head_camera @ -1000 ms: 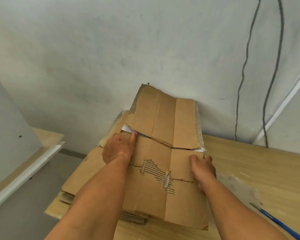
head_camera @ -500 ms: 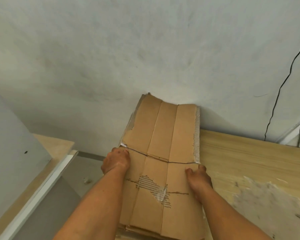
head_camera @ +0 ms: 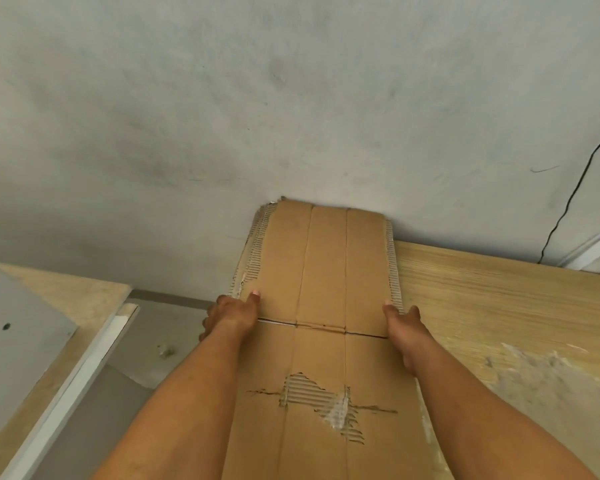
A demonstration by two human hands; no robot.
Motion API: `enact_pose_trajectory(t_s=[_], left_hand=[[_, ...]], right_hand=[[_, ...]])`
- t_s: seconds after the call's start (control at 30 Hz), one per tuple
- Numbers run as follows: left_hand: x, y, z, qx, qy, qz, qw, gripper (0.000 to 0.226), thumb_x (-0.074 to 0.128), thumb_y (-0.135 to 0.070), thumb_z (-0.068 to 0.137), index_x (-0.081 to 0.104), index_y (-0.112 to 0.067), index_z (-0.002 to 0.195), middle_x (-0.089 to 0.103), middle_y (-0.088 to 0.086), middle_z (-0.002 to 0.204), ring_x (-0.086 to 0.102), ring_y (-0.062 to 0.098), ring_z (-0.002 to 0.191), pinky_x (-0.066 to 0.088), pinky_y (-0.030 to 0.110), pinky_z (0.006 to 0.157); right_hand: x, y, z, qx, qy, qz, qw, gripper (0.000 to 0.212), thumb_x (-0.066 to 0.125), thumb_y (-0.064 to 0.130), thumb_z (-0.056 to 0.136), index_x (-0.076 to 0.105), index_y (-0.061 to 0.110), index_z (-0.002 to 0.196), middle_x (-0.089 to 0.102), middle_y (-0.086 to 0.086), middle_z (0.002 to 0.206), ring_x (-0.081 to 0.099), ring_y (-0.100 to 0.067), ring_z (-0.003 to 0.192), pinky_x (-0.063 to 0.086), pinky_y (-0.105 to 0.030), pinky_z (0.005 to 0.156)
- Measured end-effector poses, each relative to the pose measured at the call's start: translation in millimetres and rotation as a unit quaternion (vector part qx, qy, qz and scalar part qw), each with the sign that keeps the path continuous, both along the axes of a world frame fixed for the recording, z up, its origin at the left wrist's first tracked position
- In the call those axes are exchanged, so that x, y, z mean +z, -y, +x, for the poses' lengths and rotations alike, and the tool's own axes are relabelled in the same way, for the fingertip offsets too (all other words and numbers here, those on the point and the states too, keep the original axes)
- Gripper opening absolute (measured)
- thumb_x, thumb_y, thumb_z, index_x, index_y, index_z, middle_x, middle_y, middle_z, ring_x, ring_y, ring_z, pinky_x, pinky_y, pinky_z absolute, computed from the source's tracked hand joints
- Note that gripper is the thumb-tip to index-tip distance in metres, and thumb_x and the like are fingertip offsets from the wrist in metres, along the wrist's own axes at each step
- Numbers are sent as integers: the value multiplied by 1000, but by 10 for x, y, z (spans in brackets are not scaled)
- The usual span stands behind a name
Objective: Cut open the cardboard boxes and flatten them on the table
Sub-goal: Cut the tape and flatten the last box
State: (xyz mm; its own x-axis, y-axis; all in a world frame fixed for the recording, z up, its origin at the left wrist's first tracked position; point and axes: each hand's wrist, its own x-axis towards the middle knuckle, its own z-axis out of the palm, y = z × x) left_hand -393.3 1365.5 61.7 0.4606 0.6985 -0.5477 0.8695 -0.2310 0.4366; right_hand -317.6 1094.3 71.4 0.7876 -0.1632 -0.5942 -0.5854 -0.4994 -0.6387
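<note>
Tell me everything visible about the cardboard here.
The cardboard is a long, flattened brown corrugated sheet with lengthwise creases, a crosswise slit, ragged fluted far edges and a torn patch baring flutes nearer the camera. It lies on the wooden table, far end against the wall. The left hand and right hand grip its side edges.

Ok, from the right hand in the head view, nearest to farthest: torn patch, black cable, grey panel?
From the right hand:
1. torn patch, lower left, on the cardboard
2. black cable, upper right, on the wall
3. grey panel, far left
</note>
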Motion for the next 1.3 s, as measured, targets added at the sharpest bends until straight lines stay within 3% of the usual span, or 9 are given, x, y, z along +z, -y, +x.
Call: enact_pose_trajectory(t_s=[0.1, 0.2, 0.27, 0.4, 0.53, 0.73, 0.87, 1.13, 1.3], left_hand=[[-14, -57, 47, 1, 18, -21, 1000, 71, 47, -62, 96, 41, -8, 141, 50, 19, 140, 51, 41, 125, 47, 50, 102], [14, -87, 107, -8, 9, -8, 1000, 67, 53, -56, 97, 43, -7, 141, 51, 19, 142, 50, 40, 127, 46, 47, 103], [89, -110, 165, -3, 1, 4, 1000, 71, 60, -54, 94, 40, -5, 142, 49, 20, 144, 48, 40, 131, 44, 46, 103], [83, -218, 165, 14, 30, -42, 999, 84, 72, -55, 85, 43, -1, 141, 53, 22, 140, 53, 42, 126, 47, 48, 104], [-42, -234, 27, 11, 43, -91, 995, 84, 74, -61, 79, 56, -2, 136, 60, 18, 133, 57, 39, 119, 49, 50, 102], [-79, -201, -199, 67, 76, -199, 975, 84, 87, -56, 68, 62, -3, 129, 63, 15, 126, 60, 36, 112, 48, 47, 100], [-84, -144, -271, 62, 87, -207, 972, 82, 85, -53, 72, 59, -5, 134, 60, 15, 132, 58, 36, 117, 47, 44, 101], [82, 8, -515, 63, 65, -290, 953, 72, 85, -38, 78, 55, -4, 134, 57, 19, 135, 55, 38, 120, 44, 47, 101], [171, 204, -602, 36, 75, -285, 955, 64, 88, -35, 75, 59, -7, 125, 61, 15, 116, 59, 35, 106, 49, 45, 94]], right_hand=[[-101, -23, 142, -12, -4, -5, 1000, 70, 41, 47, 104, 10, 18, 160, 28, -14, 161, 31, -36, 145, 28, -44, 115], [-211, -148, 192, 13, -9, 12, 1000, 59, 60, 26, 96, 37, 10, 147, 52, -14, 142, 51, -33, 125, 42, -41, 108], [-254, -246, 208, 34, -9, 9, 999, 60, 68, 22, 88, 43, 10, 141, 58, -12, 133, 57, -31, 116, 48, -42, 103], [-265, -276, 161, 10, -4, 17, 1000, 73, 77, 27, 83, 40, 15, 145, 59, -11, 134, 57, -32, 117, 48, -44, 103], [-256, -221, 35, -55, -43, -2, 998, 97, 80, 46, 79, 27, 8, 151, 47, -18, 144, 49, -39, 127, 44, -46, 103], [-182, -38, -171, -35, -82, 64, 994, 77, 84, 42, 77, 55, -1, 134, 58, -17, 134, 54, -35, 122, 41, -39, 96], [-210, 28, -313, -32, -84, 77, 993, 85, 83, 49, 75, 51, 2, 138, 58, -16, 133, 56, -35, 118, 43, -40, 93], [-71, 273, -580, -22, -128, 111, 985, 61, 81, 47, 78, 61, 9, 121, 66, -14, 111, 62, -31, 101, 47, -42, 94], [-5, 452, -753, -50, -105, 116, 986, 56, 82, 43, 78, 65, 6, 116, 69, -16, 104, 65, -33, 95, 50, -41, 84]])
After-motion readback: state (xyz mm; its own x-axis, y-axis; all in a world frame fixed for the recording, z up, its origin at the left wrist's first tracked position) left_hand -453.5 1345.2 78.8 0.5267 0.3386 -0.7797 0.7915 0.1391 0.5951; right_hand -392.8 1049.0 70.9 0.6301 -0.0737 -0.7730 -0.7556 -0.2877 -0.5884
